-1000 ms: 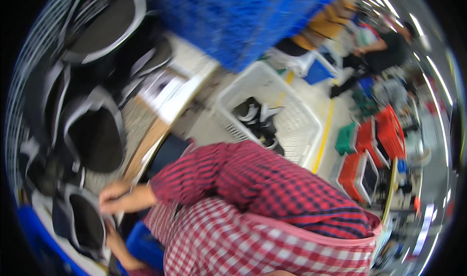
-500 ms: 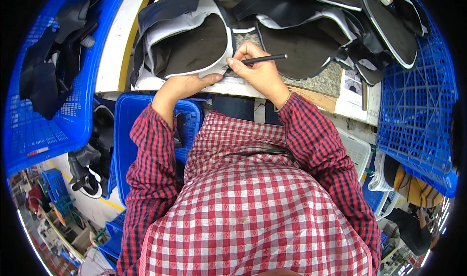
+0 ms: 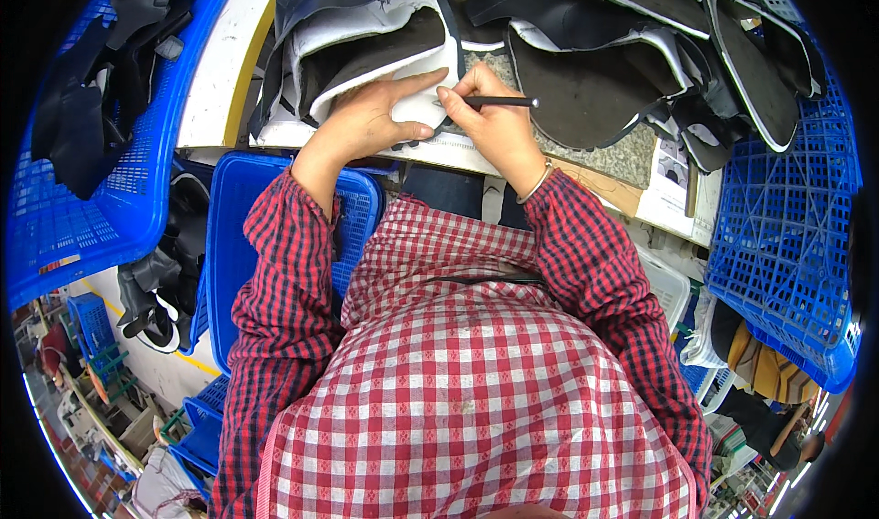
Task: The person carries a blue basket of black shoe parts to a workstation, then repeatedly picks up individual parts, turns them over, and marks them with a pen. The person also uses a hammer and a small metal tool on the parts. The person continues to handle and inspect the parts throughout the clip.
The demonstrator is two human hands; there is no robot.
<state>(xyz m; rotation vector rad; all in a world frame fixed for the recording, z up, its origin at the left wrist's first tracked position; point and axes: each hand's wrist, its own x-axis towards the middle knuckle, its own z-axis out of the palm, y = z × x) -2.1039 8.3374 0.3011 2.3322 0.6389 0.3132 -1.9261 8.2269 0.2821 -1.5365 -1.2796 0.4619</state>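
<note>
Between the fingers of my right hand (image 3: 499,135) is a slim black pen (image 3: 508,102), its back end pointing right. The pen's front end is at the right edge of a black leather piece with white lining (image 3: 419,107). My left hand (image 3: 368,119) rests on that white lining. Its thumb and index finger are stretched apart; the other fingers are partly hidden. Dark brown padding (image 3: 396,45) shows within the piece's folds. To the right lies a similar black and white piece with a dark brown panel (image 3: 600,89).
A speckled slab (image 3: 609,159) lies under the work on the white table (image 3: 209,98). Blue crates stand left (image 3: 151,185) and right (image 3: 778,235), the left one holding black leather scraps (image 3: 82,125). A blue bin (image 3: 224,254) sits below my left forearm.
My left hand has moved from the piece's lower edge up onto its white lining, and its fingers have spread. The pen stays in my right hand. The whole view has shifted slightly.
</note>
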